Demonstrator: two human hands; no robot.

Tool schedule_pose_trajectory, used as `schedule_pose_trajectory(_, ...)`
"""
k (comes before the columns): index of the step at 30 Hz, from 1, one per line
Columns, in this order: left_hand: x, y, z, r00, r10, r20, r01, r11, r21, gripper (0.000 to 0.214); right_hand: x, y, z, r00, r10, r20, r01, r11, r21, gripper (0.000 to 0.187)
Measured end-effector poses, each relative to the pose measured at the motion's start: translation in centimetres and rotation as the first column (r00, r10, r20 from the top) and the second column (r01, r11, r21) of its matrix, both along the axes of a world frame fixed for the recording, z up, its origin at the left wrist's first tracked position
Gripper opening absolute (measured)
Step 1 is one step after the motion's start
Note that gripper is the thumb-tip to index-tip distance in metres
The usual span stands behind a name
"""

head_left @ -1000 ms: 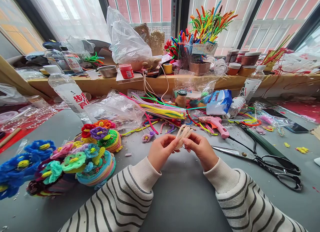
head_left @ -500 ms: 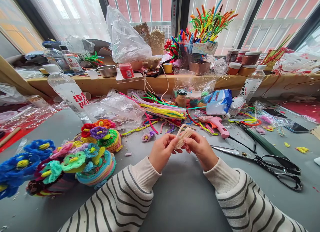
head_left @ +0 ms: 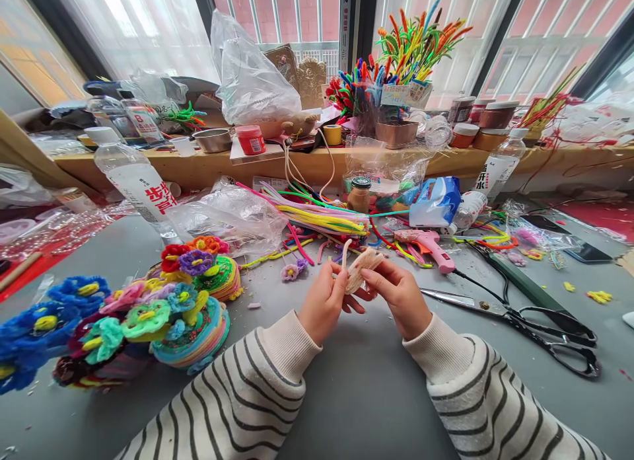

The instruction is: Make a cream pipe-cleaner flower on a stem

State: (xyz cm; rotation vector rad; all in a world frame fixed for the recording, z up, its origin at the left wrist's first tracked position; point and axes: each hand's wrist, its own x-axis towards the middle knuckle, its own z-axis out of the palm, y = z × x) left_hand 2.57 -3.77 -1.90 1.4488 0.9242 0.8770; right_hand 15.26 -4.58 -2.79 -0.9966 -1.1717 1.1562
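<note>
A flat coil of cream pipe cleaner (head_left: 360, 268) is held above the grey table (head_left: 356, 387) between both hands. My left hand (head_left: 324, 303) pinches its near edge and the loose end, which sticks up by the thumb. My right hand (head_left: 399, 296) grips the coil's right side with thumb and fingers. Both arms wear cream sleeves with dark stripes.
Stacked pipe-cleaner coasters with flowers (head_left: 191, 314) and blue flowers (head_left: 44, 328) lie at the left. Loose pipe cleaners (head_left: 321, 219), a pink glue gun (head_left: 428, 245), black scissors (head_left: 539, 321), a water bottle (head_left: 136, 182) and plastic bags lie beyond. The wooden sill (head_left: 307, 162) is cluttered.
The coil has been turned slightly in my fingers and its loose end now stands up beside my left thumb. My hands have stayed in place.
</note>
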Motion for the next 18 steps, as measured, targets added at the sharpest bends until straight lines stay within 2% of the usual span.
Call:
schedule_pose_trajectory(3, 0.04, -0.17, 0.07, 0.999, 0.032, 0.012, -0.033, 0.999, 0.022, 0.018, -0.05, -0.1, 0.2, 1.0, 0.004, -0.017, -0.004, 1.0, -0.002, 0.01)
schedule_pose_trajectory(10, -0.01, -0.05, 0.08, 0.999, -0.028, 0.025, 0.028, 1.0, -0.009, 0.022, -0.02, -0.05, 0.23, 1.0, 0.003, 0.014, -0.003, 1.0, 0.001, 0.012)
schedule_pose_trajectory(13, -0.04, -0.03, 0.39, 0.998, -0.057, -0.033, 0.058, 0.998, 0.029, 0.025, 0.14, -0.04, 0.11, 1.0, 0.0, -0.008, 0.0, 1.0, -0.011, 0.013)
schedule_pose_trajectory(18, -0.38, 0.04, 0.45, 0.981, -0.092, -0.168, 0.112, 0.987, 0.116, 0.03, 0.33, -0.2, 0.3, 0.996, 0.085, -0.009, -0.086, 0.995, -0.054, 0.017)
